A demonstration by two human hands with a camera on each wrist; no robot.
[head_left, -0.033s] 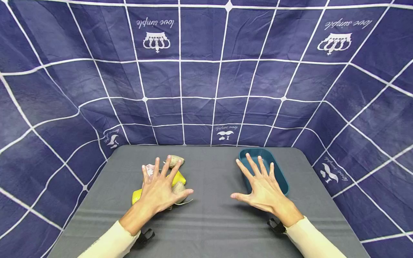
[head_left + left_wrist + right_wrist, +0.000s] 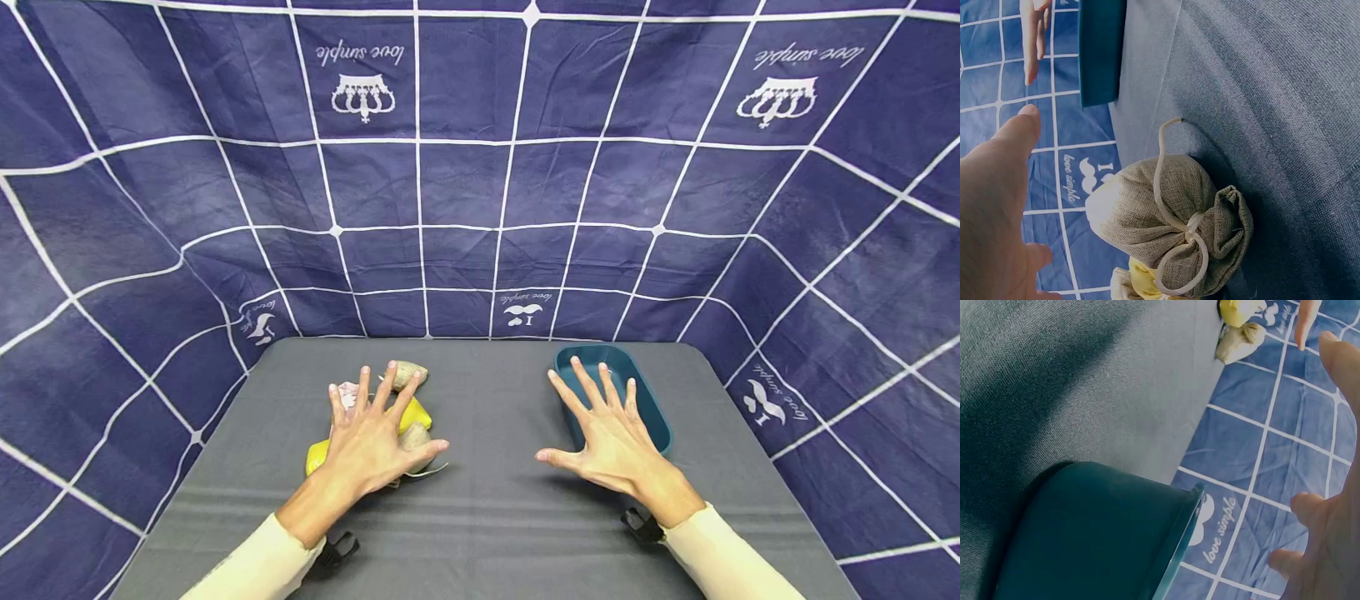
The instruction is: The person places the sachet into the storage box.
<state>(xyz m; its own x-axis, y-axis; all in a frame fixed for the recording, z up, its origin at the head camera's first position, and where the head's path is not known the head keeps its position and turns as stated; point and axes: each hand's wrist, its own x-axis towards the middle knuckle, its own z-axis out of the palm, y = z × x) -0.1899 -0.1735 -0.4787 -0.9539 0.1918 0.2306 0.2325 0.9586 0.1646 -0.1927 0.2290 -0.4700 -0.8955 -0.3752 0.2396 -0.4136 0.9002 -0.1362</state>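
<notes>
Sleeves: two cream sleeves (image 2: 247,567) come in from the near edge, one on each side.
Bench: a grey-covered bench (image 2: 487,517) carries everything.
Left hand: the left hand (image 2: 367,446) is held flat, palm down, over a small heap of pouches on the left of the bench; its fingers (image 2: 363,392) are straight and spread wide, gripping nothing. Whether the palm touches the heap cannot be told.
Right hand: the right hand (image 2: 611,446) is held flat, palm down, on the right of the bench, well apart from the left hand; its fingers (image 2: 600,387) are straight and spread wide, gripping nothing, and reach over the near part of the tray.
Sack: a tan linen sack (image 2: 1160,219), tied with a pale cord, lies on the bench just under the left hand's thumb side.
Yellow pouch: a yellow pouch (image 2: 318,454) lies under the left hand, touching the sack.
Pink pouch: a pale pink pouch (image 2: 347,392) peeks out past the left fingertips.
Far sack: another tan sack (image 2: 408,373) lies just beyond the heap.
Tray: a dark teal oblong tray (image 2: 652,425) sits on the right of the bench, partly under the right hand.
Backdrop: a navy cloth (image 2: 480,167) with a white grid and printed marks wraps behind and beside the bench.
</notes>
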